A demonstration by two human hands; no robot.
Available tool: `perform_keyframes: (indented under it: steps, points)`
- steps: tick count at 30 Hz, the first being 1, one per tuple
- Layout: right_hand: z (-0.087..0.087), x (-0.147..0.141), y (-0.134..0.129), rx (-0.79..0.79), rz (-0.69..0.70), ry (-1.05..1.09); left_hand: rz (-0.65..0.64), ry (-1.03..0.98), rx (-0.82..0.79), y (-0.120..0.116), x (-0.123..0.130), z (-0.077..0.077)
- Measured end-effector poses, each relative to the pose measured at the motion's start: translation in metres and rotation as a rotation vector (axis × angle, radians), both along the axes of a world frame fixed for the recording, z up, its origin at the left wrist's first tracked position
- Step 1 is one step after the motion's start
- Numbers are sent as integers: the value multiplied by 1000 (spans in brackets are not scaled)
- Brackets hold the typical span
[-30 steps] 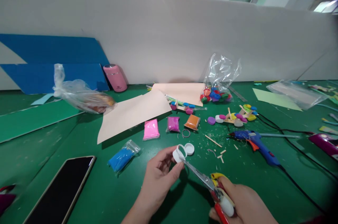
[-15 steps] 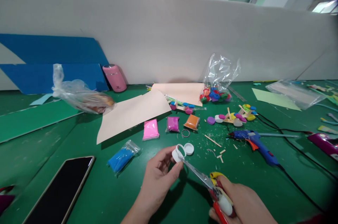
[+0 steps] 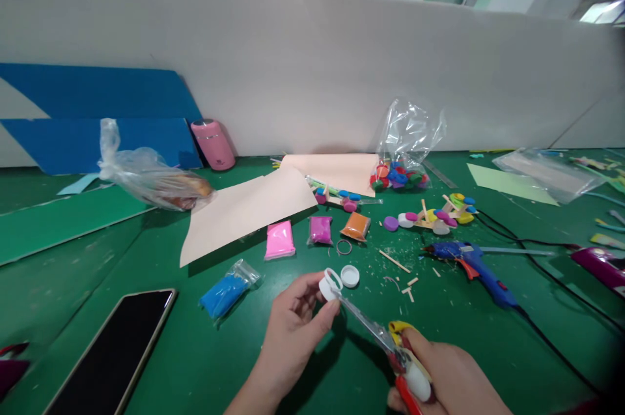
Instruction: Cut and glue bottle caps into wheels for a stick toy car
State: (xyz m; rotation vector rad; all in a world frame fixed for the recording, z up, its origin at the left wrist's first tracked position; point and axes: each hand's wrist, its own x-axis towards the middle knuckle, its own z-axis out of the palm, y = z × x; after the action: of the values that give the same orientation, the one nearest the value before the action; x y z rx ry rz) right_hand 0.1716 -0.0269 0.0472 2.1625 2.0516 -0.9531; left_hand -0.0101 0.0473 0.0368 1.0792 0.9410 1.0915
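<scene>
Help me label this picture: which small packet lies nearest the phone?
The blue packet; the pink packet, magenta packet and orange packet form a row farther from the phone.

No wording can be read. A tiny mark (image 3: pixel 219 161) on the pink flask (image 3: pixel 213 145), beyond and left of the left hand (image 3: pixel 297 327), and a pale patch (image 3: pixel 467 248) on the blue glue gun (image 3: pixel 483 273), beyond the right hand (image 3: pixel 452 369), are illegible.

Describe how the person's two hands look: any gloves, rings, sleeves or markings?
The bare, ungloved left hand and bare, ungloved right hand show no ring, bracelet, cuff or marking where visible; parts are hidden. No sleeve comes into view on either.
</scene>
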Motion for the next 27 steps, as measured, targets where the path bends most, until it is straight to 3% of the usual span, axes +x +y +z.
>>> perform_keyframes:
  steps: [8, 19, 27]
  points:
    - [3, -1, -1, 11, -24, 40, 59, -17, -29, -3, 5, 7]
    - [6, 1, -4, 86, -46, 111, 135, 3, -23, 0, 3, -1]
    - [12, 1, -3, 43, -46, 74, 34, 44, 99, 3, -4, -4]
